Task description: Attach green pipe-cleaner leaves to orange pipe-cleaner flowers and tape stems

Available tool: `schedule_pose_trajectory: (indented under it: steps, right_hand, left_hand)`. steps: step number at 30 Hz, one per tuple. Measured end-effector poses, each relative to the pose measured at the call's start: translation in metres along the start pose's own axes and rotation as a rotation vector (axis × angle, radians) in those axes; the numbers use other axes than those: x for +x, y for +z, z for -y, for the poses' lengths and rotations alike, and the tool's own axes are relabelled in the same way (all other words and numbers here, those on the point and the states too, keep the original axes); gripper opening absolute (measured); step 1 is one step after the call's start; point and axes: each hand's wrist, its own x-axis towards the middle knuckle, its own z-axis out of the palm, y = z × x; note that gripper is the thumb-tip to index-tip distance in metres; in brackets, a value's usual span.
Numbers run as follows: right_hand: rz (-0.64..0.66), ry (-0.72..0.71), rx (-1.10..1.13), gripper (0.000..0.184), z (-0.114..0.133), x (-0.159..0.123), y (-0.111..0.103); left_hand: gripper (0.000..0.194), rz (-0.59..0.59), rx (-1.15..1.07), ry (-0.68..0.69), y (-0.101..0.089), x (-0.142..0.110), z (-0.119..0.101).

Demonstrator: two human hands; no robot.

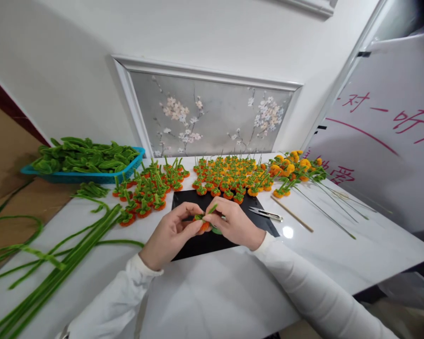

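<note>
Between my two hands, over a black mat (194, 247), is a small orange pipe-cleaner pumpkin (205, 227) with green on top. My left hand (175, 230) is closed round its left side, thumb and forefinger pinching near the top. My right hand (233, 221) pinches the green pipe-cleaner piece at its top, and a short green end sticks up above the fingers. A round green thing (216, 231) shows partly beneath my right hand. Thread snips (266, 214) lie on the mat's right edge, just beyond that hand.
Rows of orange and yellow pumpkins (229, 174) stand behind the mat, with more orange ones (150, 190) at left. A blue basket (81, 177) holds green pieces. Long green pipe cleaners (74, 259) cross the left side. A wooden stick (292, 214) and wire-stemmed yellow pieces (297, 165) lie right.
</note>
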Motion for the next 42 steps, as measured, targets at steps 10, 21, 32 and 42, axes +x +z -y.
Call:
schedule_pose_trajectory:
  steps: [10,21,32,42]
  right_hand:
    - [0.117,-0.066,-0.204,0.011,0.0,-0.002,-0.004]
    - [0.292,-0.243,-0.492,0.012,0.004,-0.002,-0.003]
    - [0.28,-0.284,-0.511,0.013,0.003,-0.002,-0.004]
    - [0.28,-0.178,-0.383,0.016,0.008,-0.001,-0.006]
  left_hand:
    - [0.015,0.032,-0.101,-0.202,-0.008,-0.002,-0.002]
    - [0.018,0.117,0.219,-0.185,-0.007,0.003,0.001]
    - [0.013,0.142,0.269,-0.159,-0.013,0.006,-0.006]
    - [0.012,0.17,0.063,-0.311,-0.008,0.001,-0.004]
